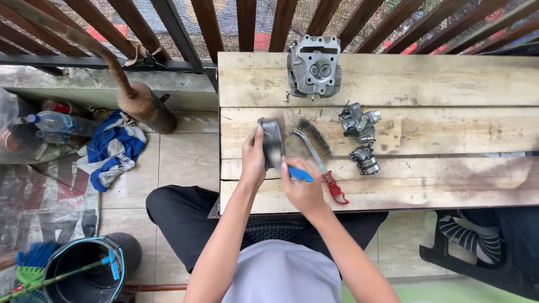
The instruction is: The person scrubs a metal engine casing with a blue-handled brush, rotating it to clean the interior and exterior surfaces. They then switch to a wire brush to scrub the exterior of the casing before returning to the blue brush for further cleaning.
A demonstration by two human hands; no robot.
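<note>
My left hand (252, 157) grips a grey metal engine cover (272, 140), standing it on edge on the wooden table (426, 185). My right hand (305, 191) holds a brush with a blue handle (299, 174) against the cover's lower right side; its head is hidden behind the cover. A wire brush with a red handle (319, 151) lies on the planks just right of the cover, untouched.
A grey cylinder head (314, 66) sits at the table's far edge. Two small carburetor parts (360, 124) (365, 160) lie to the right. On the floor left are a rusty exhaust pipe (140, 101), a blue-white rag (112, 148), bottles and a black bucket (90, 269).
</note>
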